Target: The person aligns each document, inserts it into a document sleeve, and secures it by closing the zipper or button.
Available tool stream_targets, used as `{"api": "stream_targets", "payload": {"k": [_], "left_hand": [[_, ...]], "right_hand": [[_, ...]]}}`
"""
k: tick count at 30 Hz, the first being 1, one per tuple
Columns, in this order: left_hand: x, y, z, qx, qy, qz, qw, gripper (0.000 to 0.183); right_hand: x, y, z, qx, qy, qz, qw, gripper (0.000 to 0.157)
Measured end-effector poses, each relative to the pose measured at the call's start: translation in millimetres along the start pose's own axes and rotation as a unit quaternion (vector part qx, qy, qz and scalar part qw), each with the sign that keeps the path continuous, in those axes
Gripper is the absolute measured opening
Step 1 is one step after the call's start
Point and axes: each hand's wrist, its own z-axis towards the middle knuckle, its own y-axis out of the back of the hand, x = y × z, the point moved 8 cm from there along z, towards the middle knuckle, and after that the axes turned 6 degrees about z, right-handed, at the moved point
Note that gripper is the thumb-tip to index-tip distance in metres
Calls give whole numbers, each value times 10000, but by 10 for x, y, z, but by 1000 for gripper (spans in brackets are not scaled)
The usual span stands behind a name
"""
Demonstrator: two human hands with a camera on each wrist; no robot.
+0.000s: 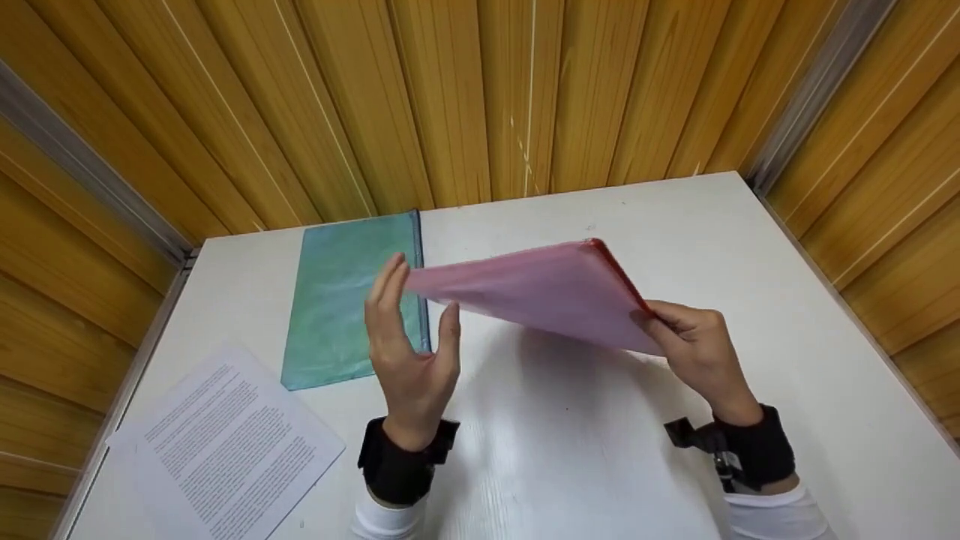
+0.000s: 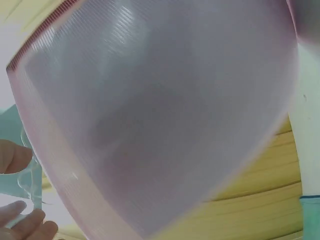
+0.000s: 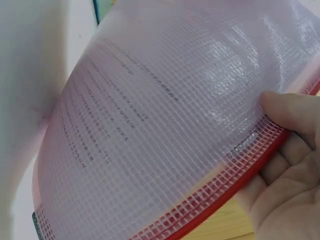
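The right hand point(image 1: 701, 356) pinches a pink mesh zipper pouch point(image 1: 540, 296) by its red zipper edge point(image 1: 619, 271), thumb on the near face and fingers behind. The pouch is tilted in the air between the two hands, above the white table point(image 1: 570, 472); lines of printed text point(image 3: 95, 110) show through its mesh beside the right hand. The left hand point(image 1: 412, 367) is spread wide, thumb well apart from the fingers, around the pouch's far end from the right hand — whether it touches there is hard to tell. Just beyond the left hand lies a green zipper pouch point(image 1: 345, 296), flat, its dark zipper side toward the right hand. Printed paper sheets point(image 1: 232, 442) lie left of the left hand, nearer the person. Each wrist wears a black strap point(image 1: 397, 465) — white sleeves point(image 1: 386, 519) behind.
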Motion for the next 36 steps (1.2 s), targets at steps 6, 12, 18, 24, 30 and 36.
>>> {"api": "stream_targets", "payload": {"k": [6, 12, 18, 24, 30, 36], "left_hand": [[352, -82, -35, 358, 1201, -290, 9917, 74], [532, -437, -190, 1825, 1939, -1603, 9505, 73], [434, -682, -307, 3195, 1994, -2783, 8836, 50], [299, -662, -262, 3225, 2079, -2814, 8795, 28], [298, -625, -242, 2630, 2329, -2471, 9031, 20], [296, -597, -236, 2364, 2329, -2051, 9208, 18]], "right_hand": [[-2, 168, 2, -210, -686, 822, 9940, 24], [55, 166, 11, 148, -708, 2342, 9695, 30], [27, 178, 27, -55, -906, 3449, 9342, 27], [-46, 195, 39, -571, -1117, 3859, 9140, 26], [-81, 206, 43, -1039, -1184, 3147, 9360, 29], [-96, 183, 41, -880, -1264, 1911, 9694, 33]]}}
